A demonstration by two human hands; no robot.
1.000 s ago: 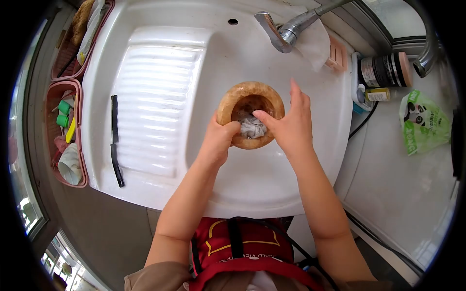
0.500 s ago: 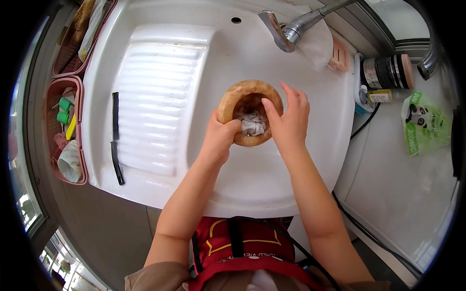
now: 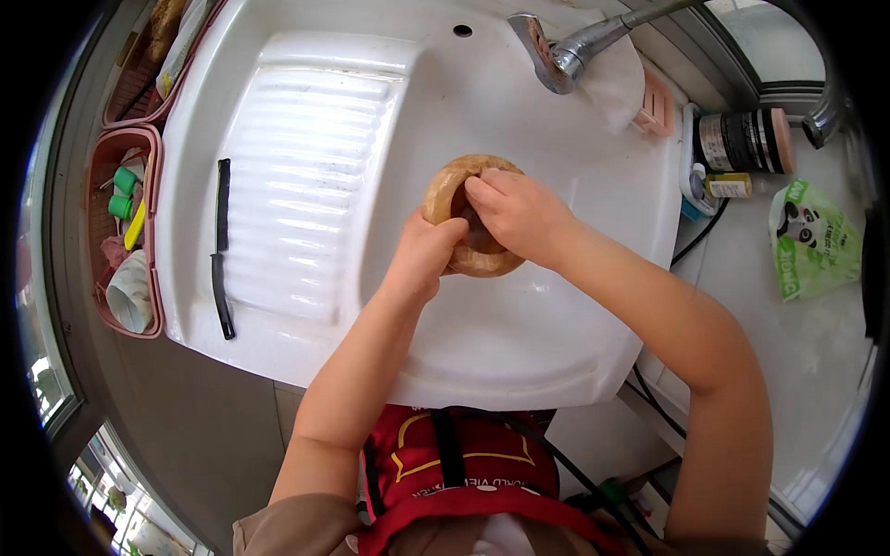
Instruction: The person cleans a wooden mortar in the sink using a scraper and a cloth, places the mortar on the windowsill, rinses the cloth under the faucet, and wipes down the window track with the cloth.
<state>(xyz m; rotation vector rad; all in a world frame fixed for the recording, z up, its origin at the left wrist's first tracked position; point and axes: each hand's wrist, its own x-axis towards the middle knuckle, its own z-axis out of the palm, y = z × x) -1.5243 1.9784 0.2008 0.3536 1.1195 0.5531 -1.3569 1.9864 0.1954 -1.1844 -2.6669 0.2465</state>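
Note:
A thick-walled, round wooden bowl point(image 3: 442, 192) is held over the white sink basin, its opening facing up towards me. My left hand point(image 3: 428, 246) grips its left side, the thumb hooked over the rim and the fingers out of sight beneath. My right hand point(image 3: 521, 213) reaches across the opening from the right, back of the hand up. Its fingers are closed, the tips at the far inner edge of the bowl. Whatever they hold, if anything, is hidden. The right hand covers much of the bowl's inside, and no crumpled white wad shows there.
Ribbed drainboard point(image 3: 306, 185) lies left of the basin, with a long black knife-like tool point(image 3: 221, 250) along it. Pink baskets point(image 3: 156, 232) hold small items at far left. A chrome tap point(image 3: 579, 51) stands at the back. On the right are a black jar point(image 3: 737, 141) and a green bag point(image 3: 816, 241).
My right hand has moved from the bowl's right rim to over its opening, fingers now closed, elbow swung outward. The white wad seen inside before is out of sight. My left hand keeps its grip.

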